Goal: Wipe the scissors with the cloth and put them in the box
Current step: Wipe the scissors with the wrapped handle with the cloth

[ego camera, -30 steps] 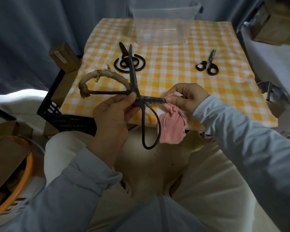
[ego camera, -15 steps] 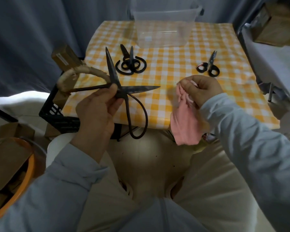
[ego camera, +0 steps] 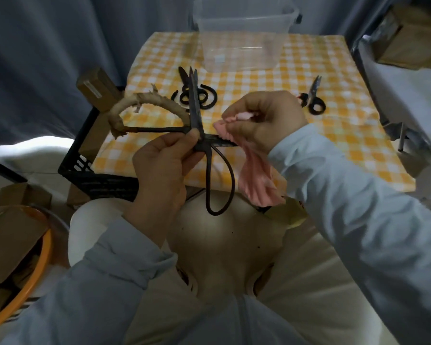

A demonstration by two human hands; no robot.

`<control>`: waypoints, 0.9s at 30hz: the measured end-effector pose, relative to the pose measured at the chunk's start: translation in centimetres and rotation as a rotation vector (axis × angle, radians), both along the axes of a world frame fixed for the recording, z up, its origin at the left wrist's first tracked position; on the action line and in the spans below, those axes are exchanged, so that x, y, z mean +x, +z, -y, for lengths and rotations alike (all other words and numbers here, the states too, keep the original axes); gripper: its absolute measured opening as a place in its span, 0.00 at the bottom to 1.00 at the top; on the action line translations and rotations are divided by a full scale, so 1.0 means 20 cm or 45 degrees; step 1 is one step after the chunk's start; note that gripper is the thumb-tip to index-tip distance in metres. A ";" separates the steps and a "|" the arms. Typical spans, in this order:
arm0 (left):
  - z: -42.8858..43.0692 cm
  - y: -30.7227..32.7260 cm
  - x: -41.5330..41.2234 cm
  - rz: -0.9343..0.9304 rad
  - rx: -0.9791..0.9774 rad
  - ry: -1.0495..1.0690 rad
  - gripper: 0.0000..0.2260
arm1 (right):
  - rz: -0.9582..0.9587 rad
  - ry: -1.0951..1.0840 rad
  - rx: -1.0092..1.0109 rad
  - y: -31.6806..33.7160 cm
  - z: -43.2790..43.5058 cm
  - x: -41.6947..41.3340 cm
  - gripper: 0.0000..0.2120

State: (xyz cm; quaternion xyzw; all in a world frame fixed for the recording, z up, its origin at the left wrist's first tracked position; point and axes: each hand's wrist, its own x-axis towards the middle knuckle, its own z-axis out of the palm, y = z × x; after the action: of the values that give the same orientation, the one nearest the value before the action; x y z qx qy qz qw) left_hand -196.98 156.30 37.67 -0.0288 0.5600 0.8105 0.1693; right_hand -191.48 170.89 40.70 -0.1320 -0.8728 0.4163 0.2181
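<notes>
The counter (ego camera: pixel 334 125), covered in yellow-and-white check, carries a clear plastic box (ego camera: pixel 241 36) at the middle of its far edge, standing open-topped with nothing visible in it. A black crate (ego camera: pixel 97 180) stands against the counter's left edge. Above the near edge, the large scissors (ego camera: pixel 207 155) are held up off the counter with the blades spread wide. One blade points toward the far edge and the other runs toward the right edge. One handle loop, wrapped in pale frayed binding, reaches out to the left, and the bare loop hangs down over the person's lap. The pink cloth (ego camera: pixel 255 180) is bunched over the rightward blade, and its loose end dangles below the near edge. The left hand (ego camera: pixel 159 170) has its fingers curled, with thumb and fingertips pinching the scissors at the pivot. The right hand (ego camera: pixel 264 118) is closed around the cloth, pressing it onto that blade. The blade tip is hidden under cloth and fingers, so the cloth probably wraps it all round, though this cannot be seen for certain. A second pair of scissors (ego camera: pixel 184 95), black with broad curled handles, lies flat near the counter's middle, just in front of the box. A pair of small scissors (ego camera: pixel 313 97) lies toward the right edge, with its tips pointing to the far edge.
</notes>
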 end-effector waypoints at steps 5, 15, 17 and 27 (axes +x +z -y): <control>-0.01 0.01 0.02 0.011 0.011 -0.023 0.06 | 0.012 0.180 0.143 -0.09 0.06 -0.01 0.05; 0.01 -0.05 0.03 0.115 -0.008 -0.056 0.05 | 0.212 0.136 0.117 -0.17 -0.09 0.11 0.06; -0.01 -0.06 0.02 0.127 -0.063 -0.088 0.05 | 0.268 0.073 0.046 -0.18 -0.10 0.11 0.08; -0.06 -0.04 -0.05 0.114 -0.168 -0.121 0.08 | 0.327 -0.027 -0.232 -0.18 -0.14 0.10 0.09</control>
State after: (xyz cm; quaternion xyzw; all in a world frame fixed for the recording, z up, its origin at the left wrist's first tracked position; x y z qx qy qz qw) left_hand -198.03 157.49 36.87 -0.0496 0.6048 0.7607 0.2302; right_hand -189.49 173.59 37.06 -0.2127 -0.8506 0.4711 0.0963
